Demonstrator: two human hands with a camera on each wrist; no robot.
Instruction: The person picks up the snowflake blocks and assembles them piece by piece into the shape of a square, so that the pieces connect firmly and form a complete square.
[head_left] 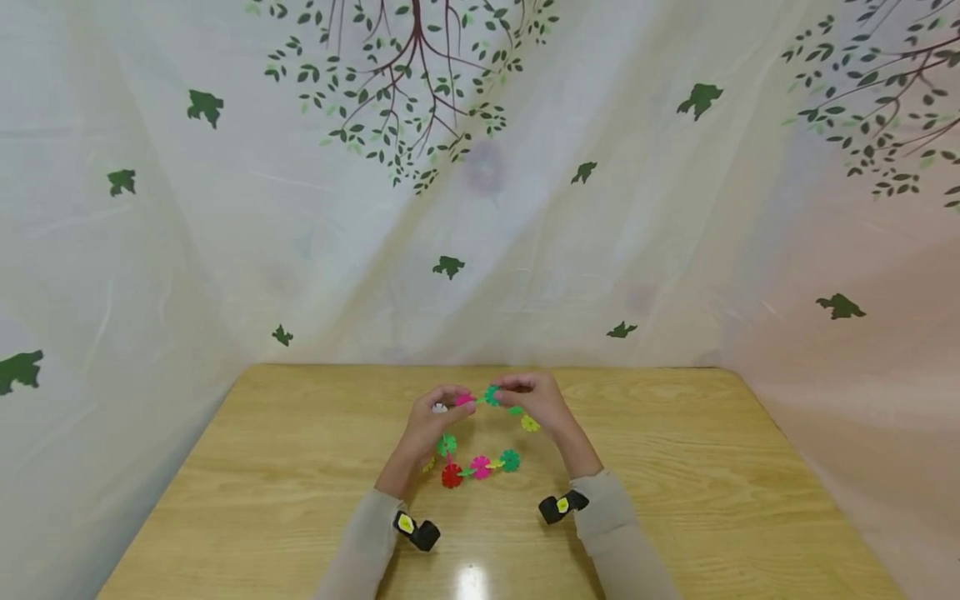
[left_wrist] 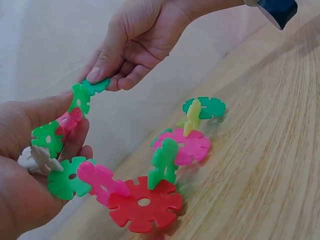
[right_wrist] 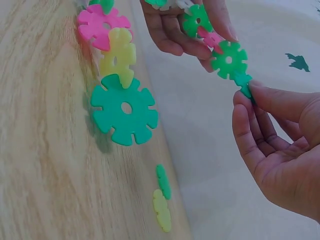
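Observation:
A chain of slotted plastic snowflake discs loops from the left hand down to the table. The left hand grips its raised end around a pink disc, beside a green disc and white discs. Between thumb and fingers, the right hand pinches a teal disc, which meets the light green disc at the chain's end. Whether its slot is fully seated I cannot tell. Lower down, the chain runs through a red disc to another teal disc on the table.
Beneath the right hand a loose green disc and a loose yellow disc lie on the wooden table. Another yellow piece shows partly behind the left wrist. A leaf-printed curtain hangs behind the table's far edge.

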